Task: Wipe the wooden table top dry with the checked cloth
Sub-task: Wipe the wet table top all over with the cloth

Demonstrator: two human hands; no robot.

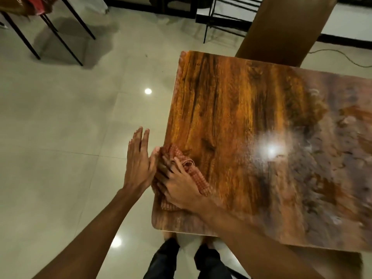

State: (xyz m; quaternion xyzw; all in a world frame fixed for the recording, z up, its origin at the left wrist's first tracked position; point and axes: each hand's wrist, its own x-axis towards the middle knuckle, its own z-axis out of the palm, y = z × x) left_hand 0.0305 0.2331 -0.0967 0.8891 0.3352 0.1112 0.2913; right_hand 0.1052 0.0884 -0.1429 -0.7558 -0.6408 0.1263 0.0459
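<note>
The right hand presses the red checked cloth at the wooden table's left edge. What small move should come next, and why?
Probably the right hand should slide the red checked cloth rightward across the glossy brown wooden table top: its right part looks dull and streaked, possibly wet, while the wood near the cloth shows clean grain.

Part of the bunched red-and-cream checked cloth [201, 183] is hidden under the fingers [178, 165] of the right hand [181, 190]. Far right of those fingers, the glossy brown wooden table top [221, 97] smears into blur and is cut by the frame edge.
</note>
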